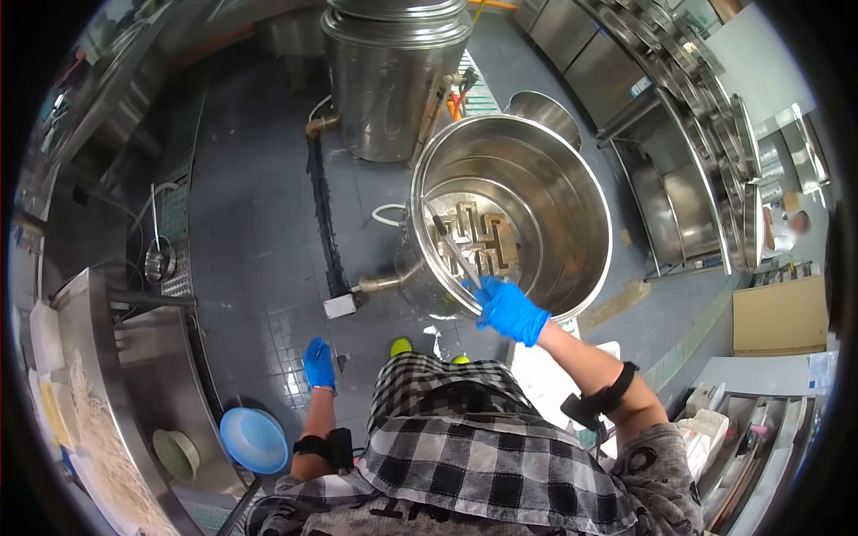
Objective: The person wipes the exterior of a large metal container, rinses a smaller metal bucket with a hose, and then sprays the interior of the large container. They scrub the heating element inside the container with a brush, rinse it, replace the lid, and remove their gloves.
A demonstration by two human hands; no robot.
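My right hand [511,310], in a blue glove, is closed around the handle of a long metal tool [460,255] at the near rim of a large open steel pot [563,205]. The tool slants down into the pot, its dark end near the left inner wall. On the pot's bottom lies a brass-coloured metal piece with a slotted, maze-like shape [483,239]. My left hand [319,364], also blue-gloved, hangs low over the floor at my left side with its fingers curled. It touches nothing that I can make out.
A tall lidded steel vessel [384,89] stands beyond the pot, with a pipe and valve [380,283] at floor level. A blue basin [254,440] and steel counter are at lower left. Steel racks with stacked lids [697,116] line the right.
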